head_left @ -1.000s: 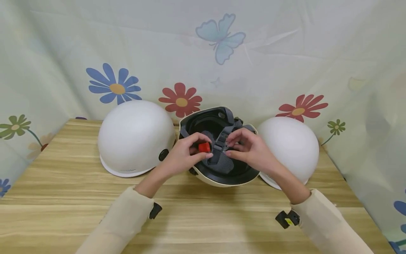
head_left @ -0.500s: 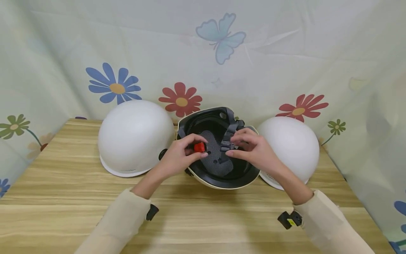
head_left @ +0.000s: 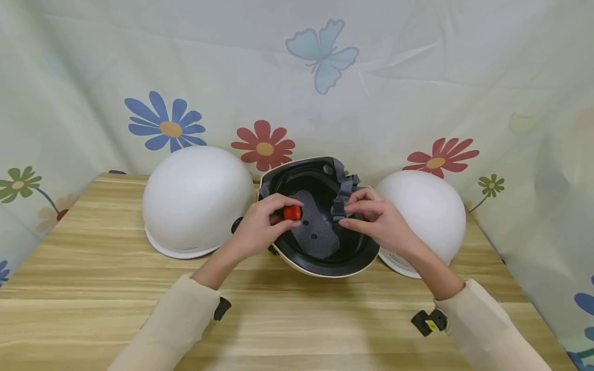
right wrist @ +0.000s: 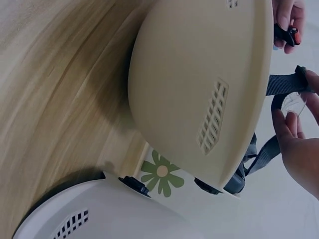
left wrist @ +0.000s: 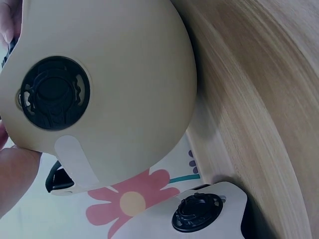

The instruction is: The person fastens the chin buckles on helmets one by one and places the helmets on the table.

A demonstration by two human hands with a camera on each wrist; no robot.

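Observation:
An upturned cream helmet (head_left: 325, 269) with a black lining and grey mesh padding lies between my hands, its hollow side facing me. My left hand (head_left: 257, 226) pinches a red buckle (head_left: 292, 213) over the left part of the hollow. On the other side, my right hand (head_left: 385, 221) pinches a dark webbing chin strap (head_left: 342, 189) near its black buckle end (head_left: 338, 210). The two buckle ends are apart. In the right wrist view the strap (right wrist: 283, 85) loops out past the rim to my fingers. The left wrist view shows mostly the helmet's shell (left wrist: 134, 84).
A white helmet (head_left: 197, 201) sits dome up at the left, and another white helmet (head_left: 424, 216) at the right, close beside the upturned one. All rest on a wood-grain table (head_left: 297, 330). Behind hangs a curtain (head_left: 394, 103) printed with flowers and a butterfly.
My hands have drawn apart: the left went slightly left with the red buckle, the right went right with the strap. More of the mesh padding shows between them.

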